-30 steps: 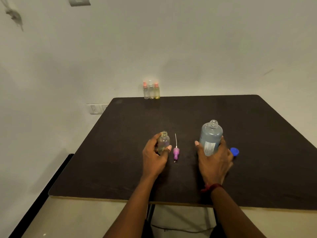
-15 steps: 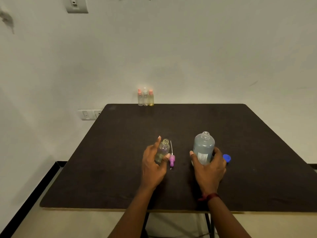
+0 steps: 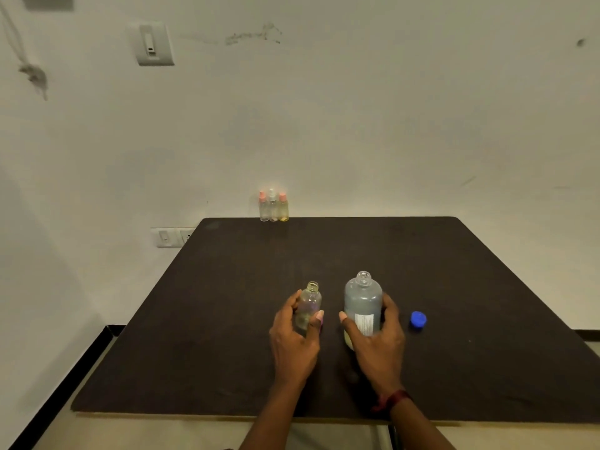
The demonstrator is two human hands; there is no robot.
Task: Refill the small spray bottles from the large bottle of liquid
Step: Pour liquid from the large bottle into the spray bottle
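**A:** Pour tips? The left hand [image 3: 293, 339] is wrapped round the small bottle [image 3: 309, 303] and the right hand [image 3: 376, 345] round the large bottle [image 3: 363, 306]. Both are uncapped and upright, side by side on the table [image 3: 227, 319], near the front.

**B:** I'd pin the small one down, lift the big one, bring its lip to the neck and tilt slowly. That mouth's narrow, so spills look likely. The blue cap [image 3: 418, 319] sits just right of it. 3 capped spray bottles [image 3: 273, 206] wait at the far edge.
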